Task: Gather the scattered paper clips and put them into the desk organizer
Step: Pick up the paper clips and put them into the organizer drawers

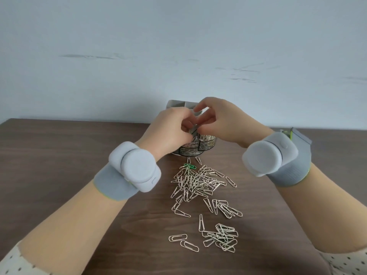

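Both hands are held together over the organizer (198, 147) at the far side of the bench (59, 155). The left hand (168, 130) and right hand (220, 120) are curled, fingertips pinched; what is pinched cannot be told. Clips (196, 183) are scattered on the bench just before the organizer, and more fill its front compartments.

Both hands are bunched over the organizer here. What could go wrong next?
1. The hands, left and right, crowd the organizer; a nudge might tip it.
2. Its front compartments look full, so added clips may spill.
3. The forearms flank the loose paper clips and could scatter them.
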`<state>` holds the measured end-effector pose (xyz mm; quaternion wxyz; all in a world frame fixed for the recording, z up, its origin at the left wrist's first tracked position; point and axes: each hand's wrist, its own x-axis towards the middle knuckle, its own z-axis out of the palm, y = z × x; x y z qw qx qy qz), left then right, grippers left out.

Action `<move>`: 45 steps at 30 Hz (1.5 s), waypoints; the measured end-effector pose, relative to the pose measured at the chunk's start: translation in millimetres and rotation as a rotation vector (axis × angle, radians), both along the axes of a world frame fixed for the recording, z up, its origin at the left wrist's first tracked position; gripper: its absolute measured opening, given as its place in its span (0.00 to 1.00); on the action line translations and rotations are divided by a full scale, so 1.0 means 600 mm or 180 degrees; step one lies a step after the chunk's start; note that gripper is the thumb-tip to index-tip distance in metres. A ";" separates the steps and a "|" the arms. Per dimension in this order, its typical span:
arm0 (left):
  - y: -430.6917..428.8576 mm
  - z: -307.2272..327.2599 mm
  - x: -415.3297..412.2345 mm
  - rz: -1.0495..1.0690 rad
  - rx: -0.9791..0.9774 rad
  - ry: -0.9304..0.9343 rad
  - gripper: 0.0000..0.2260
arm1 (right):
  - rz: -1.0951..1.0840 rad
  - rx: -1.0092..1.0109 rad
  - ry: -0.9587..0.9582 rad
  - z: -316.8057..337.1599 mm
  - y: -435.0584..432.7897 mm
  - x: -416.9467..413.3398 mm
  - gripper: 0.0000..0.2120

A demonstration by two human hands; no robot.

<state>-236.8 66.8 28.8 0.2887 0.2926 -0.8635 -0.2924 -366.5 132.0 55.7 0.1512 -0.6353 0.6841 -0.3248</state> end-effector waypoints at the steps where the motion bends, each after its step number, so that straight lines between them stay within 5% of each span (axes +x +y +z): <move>1: 0.002 -0.002 0.001 -0.0011 -0.0007 0.0006 0.14 | 0.0026 -0.0039 -0.0022 -0.003 0.003 0.001 0.17; 9: 0.007 -0.024 0.016 0.0060 -0.0056 0.0113 0.15 | 0.0171 -0.0282 -0.0306 -0.028 0.017 -0.004 0.23; 14: 0.010 -0.045 0.021 0.0147 -0.0165 0.0017 0.15 | -0.0001 -0.0971 -0.0584 -0.048 0.021 -0.011 0.22; 21: 0.026 -0.056 0.025 0.0130 -0.0489 0.0403 0.08 | -0.0350 -0.1386 0.0468 -0.095 0.044 -0.025 0.21; 26: 0.035 -0.056 0.023 0.0157 -0.1110 0.0478 0.05 | -0.0117 -0.1112 0.1257 -0.107 0.047 -0.030 0.25; 35: 0.048 -0.055 0.022 0.0094 -0.1861 0.0164 0.11 | -0.0190 -0.0800 0.1241 -0.107 0.053 -0.030 0.29; 45: 0.050 -0.057 0.015 0.0208 -0.1795 -0.0301 0.12 | -0.0330 -0.0599 0.1109 -0.104 0.036 -0.024 0.39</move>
